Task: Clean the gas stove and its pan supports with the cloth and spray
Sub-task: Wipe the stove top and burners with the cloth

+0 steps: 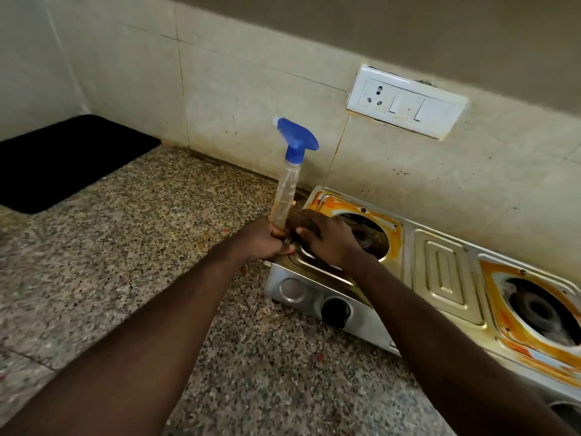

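Beside stove (440, 272), left hand (264, 240) around bottle (287, 187)

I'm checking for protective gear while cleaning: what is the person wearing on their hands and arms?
Nothing that shows. The left hand and right hand are ungloved; the left forearm and right forearm are bare, with no sleeve, watch or bracelet in view.

A speckled granite worktop (132, 247) runs back to a wall of pale cream tiles (251, 89), whose thin dark joints show clearly. Brown specks and stains dot the lower tiles. Above them the wall turns to a plain grey-brown band (408, 33). A white switch plate (407, 102) with one three-pin socket and two rockers sits on the tiles. To the left, near the corner, lies a flat black rectangle (63, 162); whether mat or slab I cannot tell. The light is soft and even.
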